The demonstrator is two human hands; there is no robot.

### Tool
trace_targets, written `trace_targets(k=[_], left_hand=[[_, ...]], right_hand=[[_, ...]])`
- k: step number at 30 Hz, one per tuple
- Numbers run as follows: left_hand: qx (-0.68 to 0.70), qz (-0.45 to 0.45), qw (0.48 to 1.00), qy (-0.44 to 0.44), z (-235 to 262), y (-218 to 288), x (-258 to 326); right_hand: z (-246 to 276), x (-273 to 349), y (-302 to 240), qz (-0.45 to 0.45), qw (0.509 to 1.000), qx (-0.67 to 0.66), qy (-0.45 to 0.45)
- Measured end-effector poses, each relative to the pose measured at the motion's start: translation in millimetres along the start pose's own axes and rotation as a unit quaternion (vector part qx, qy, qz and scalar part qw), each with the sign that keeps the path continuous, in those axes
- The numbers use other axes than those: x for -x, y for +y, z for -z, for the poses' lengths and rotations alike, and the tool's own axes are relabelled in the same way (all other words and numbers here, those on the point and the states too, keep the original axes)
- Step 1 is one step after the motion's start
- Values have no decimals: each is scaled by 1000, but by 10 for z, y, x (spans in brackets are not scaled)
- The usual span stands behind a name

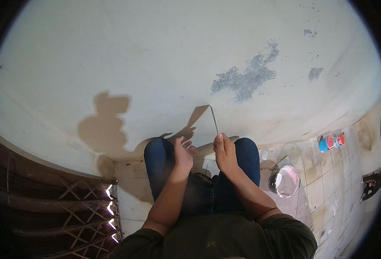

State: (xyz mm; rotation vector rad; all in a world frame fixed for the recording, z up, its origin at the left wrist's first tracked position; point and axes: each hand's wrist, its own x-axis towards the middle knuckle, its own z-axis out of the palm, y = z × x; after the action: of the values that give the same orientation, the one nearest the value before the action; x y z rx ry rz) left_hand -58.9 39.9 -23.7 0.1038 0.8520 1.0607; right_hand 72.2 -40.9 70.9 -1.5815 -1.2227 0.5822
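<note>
My right hand (225,152) is closed around the handle of a scraper (213,119), seen nearly edge-on, its thin blade angled up to the pale wall (164,56). The blade tip meets its own shadow on the plaster. My left hand (183,153) is raised above my left knee, fingers apart and slightly curled, with nothing in it. Up and to the right of the blade, a rough grey patch (246,77) shows where the wall's coating is gone.
To my right on the tiled floor (313,172) stands a white bucket (286,181) with a pinkish inside. Farther right are small blue-and-red tubs (326,143). A dark folding lattice gate (56,194) borders the left side. Smaller bare spots (315,74) mark the wall at upper right.
</note>
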Motion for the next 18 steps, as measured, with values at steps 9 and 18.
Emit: trace_targets(k=[9,18], left_hand=[[1,1,1000,-7,15,-3,-33],[1,13,999,-37,-23,-85,-98]], right_hand=[[63,2,-97,-15,992,-120,-26],[193,-16,-247,1,986,-164,-2]])
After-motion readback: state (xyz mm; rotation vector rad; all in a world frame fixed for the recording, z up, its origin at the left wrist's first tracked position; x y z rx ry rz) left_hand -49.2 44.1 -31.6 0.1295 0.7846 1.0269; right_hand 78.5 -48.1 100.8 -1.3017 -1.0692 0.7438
